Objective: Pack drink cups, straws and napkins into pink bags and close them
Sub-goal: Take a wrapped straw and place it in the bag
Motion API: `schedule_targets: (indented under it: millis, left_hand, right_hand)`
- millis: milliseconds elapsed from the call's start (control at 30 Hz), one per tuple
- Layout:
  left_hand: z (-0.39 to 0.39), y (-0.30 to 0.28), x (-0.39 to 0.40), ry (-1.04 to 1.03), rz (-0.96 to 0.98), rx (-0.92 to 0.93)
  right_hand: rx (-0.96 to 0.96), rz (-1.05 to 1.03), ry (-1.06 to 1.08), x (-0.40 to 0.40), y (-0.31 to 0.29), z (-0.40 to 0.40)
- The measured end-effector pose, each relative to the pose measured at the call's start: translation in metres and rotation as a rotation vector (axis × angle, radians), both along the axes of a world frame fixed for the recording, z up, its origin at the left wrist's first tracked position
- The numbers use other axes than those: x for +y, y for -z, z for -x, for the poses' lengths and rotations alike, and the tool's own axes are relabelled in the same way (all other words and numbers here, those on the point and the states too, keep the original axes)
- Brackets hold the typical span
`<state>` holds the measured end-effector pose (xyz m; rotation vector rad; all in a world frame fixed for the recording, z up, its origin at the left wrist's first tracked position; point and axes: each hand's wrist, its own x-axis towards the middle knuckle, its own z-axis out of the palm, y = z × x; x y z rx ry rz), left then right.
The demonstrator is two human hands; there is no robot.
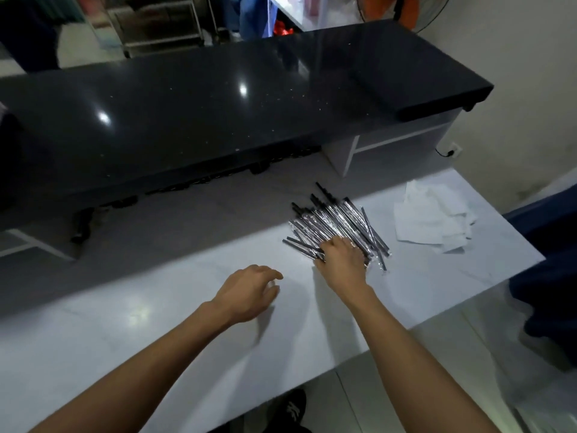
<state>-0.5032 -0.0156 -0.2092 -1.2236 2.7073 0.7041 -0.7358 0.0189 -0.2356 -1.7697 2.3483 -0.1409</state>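
A pile of several black straws (334,220) in clear wrappers lies on the white counter (156,323), right of centre. My right hand (342,260) lies on the near end of that pile, with its fingertips among the straws; whether they pinch one is hidden. To the left, my left hand (249,292) hovers just over the bare counter, fingers loosely curled and holding nothing. A loose stack of white napkins (434,217) sits to the right of the straws. No pink bag or drink cup is in view.
A raised black glossy counter (218,114) runs along the far side, above a grey lower shelf. The white counter ends at the right, where dark blue fabric (546,292) hangs. A black shoe (295,407) shows below the near edge.
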Motion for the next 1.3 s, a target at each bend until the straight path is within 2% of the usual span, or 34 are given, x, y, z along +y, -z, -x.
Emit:
schedule_targets:
  millis: [300, 567, 800, 1033, 1300]
  left_hand:
    - [0.011, 0.001, 0.005, -0.077, -0.001, -0.006]
    - [0.004, 0.005, 0.017, -0.123, -0.005, -0.009]
    - [-0.012, 0.007, 0.030, -0.205, -0.022, -0.010]
    - [-0.055, -0.015, 0.047, -0.294, 0.010, 0.001]
    - [-0.201, -0.035, 0.101, -0.561, 0.051, 0.041]
  right_hand:
    - [-0.015, 0.073, -0.027, -0.007, 0.017, 0.010]
    - [0.053, 0.086, -0.098, -0.006, 0.023, 0.012]
    - [-0.175, 0.203, -0.182, -0.016, 0.004, -0.008]
    - [-0.402, 0.137, -0.295, -0.025, -0.026, -0.075]
    - [-0.518, 0.044, -0.450, -0.015, -0.057, -0.228]
